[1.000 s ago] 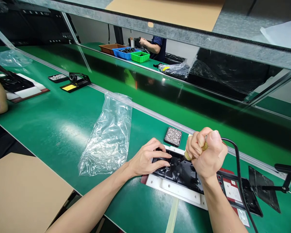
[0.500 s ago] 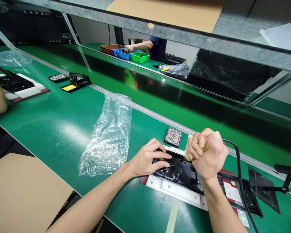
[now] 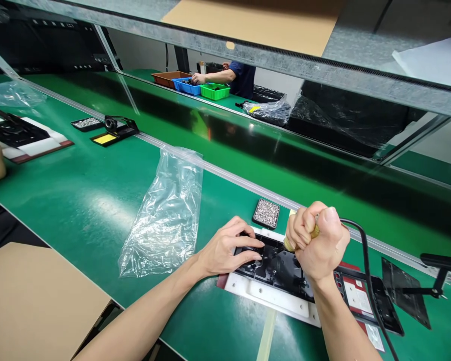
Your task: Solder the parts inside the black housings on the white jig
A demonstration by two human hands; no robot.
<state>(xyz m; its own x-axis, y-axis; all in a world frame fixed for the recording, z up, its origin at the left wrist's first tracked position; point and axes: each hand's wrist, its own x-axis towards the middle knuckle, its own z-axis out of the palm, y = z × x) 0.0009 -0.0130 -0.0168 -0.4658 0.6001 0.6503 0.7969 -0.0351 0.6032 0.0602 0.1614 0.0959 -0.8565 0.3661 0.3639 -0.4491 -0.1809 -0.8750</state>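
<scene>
My right hand [image 3: 319, 243] is wrapped in a fist around the yellowish handle of a corded tool that looks like a soldering iron [image 3: 289, 244]. Its tip points down at a black plastic panel [image 3: 281, 268], but the contact point is hidden. The panel lies in a white fixture [image 3: 270, 297]. On the panel's left part rests my left hand [image 3: 235, 245], fingers apart, with thumb and fingertips touching it. Just behind the fixture stands a small black tray of tiny metal pieces [image 3: 266, 213].
A clear plastic bag [image 3: 163, 215] lies left of my arm. A black frame part [image 3: 389, 306] and an iron holder [image 3: 436, 281] are at the right. Cardboard [image 3: 41, 301] is at lower left. Across the bench, another person's hand [image 3: 198, 78] reaches into a blue bin [image 3: 188, 88].
The view has shifted slightly, moving the scene a little left and down. Both my hands keep their places on the panel and the tool.
</scene>
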